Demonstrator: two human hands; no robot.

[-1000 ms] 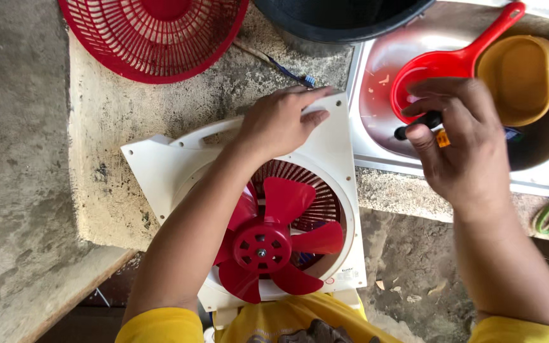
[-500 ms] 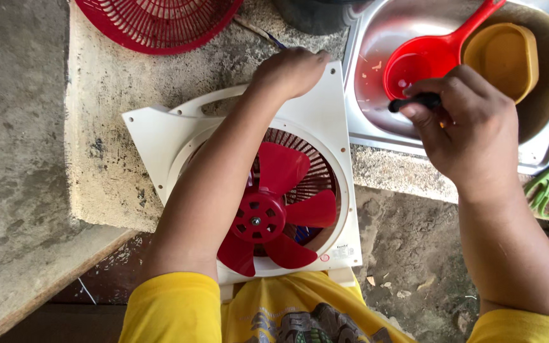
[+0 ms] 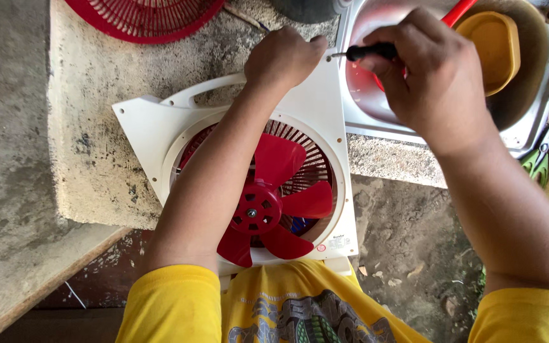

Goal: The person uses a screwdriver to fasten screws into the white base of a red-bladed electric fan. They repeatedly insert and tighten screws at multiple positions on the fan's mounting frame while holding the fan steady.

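A white square box-fan frame (image 3: pixel 150 127) with red blades (image 3: pixel 268 203) lies flat on a concrete ledge, its near edge against my yellow shirt. My left hand (image 3: pixel 284 57) grips the frame's far right corner with closed fingers. My right hand (image 3: pixel 424 76) holds a black-handled screwdriver (image 3: pixel 370 52), whose metal tip points left at that same corner, right beside my left hand's fingers.
A red fan grille (image 3: pixel 144 19) lies at the far edge of the ledge. A steel sink (image 3: pixel 528 127) to the right holds a red scoop (image 3: pixel 459 9) and a yellow tub (image 3: pixel 494 41). Green-handled scissors (image 3: pixel 538 159) rest on its rim. Dirt ground lies below.
My right hand has moved left from above the sink, bringing the screwdriver tip to the frame's far corner. My left hand has shifted up onto that corner. The view has drifted.
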